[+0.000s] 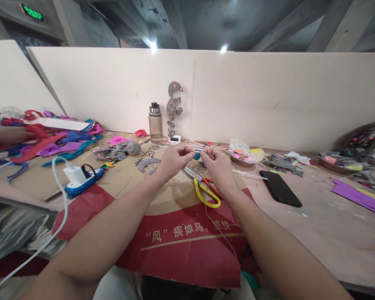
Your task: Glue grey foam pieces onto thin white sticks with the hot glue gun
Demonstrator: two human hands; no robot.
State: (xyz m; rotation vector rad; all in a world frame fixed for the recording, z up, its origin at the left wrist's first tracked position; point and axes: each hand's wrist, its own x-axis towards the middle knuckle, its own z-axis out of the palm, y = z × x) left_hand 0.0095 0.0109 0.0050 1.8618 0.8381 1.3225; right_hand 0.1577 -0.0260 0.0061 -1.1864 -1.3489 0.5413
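Note:
Above the cardboard sheet (pixel 181 200), my left hand (pixel 175 160) and my right hand (pixel 218 166) face each other with fingertips pinched. Between them is a small blue piece (pixel 197 156), too small to name, which both hands grip from either side. Scissors with yellow and red handles (pixel 210 199) lie just below, partly behind my right hand. A thin grey string (pixel 220 231) runs from near my right hand down across the red print. Left of my left hand lies a grey crescent-shaped piece (pixel 146 165).
A bottle (pixel 155 125) and a hanging grey moon ornament (pixel 175 104) stand by the back board. Phone (pixel 279 188) and a bowl of scraps (pixel 245 157) are right. Left are a blue power strip (pixel 84 183), coloured cloth strips (pixel 62 143) and another person's hand (pixel 11 136).

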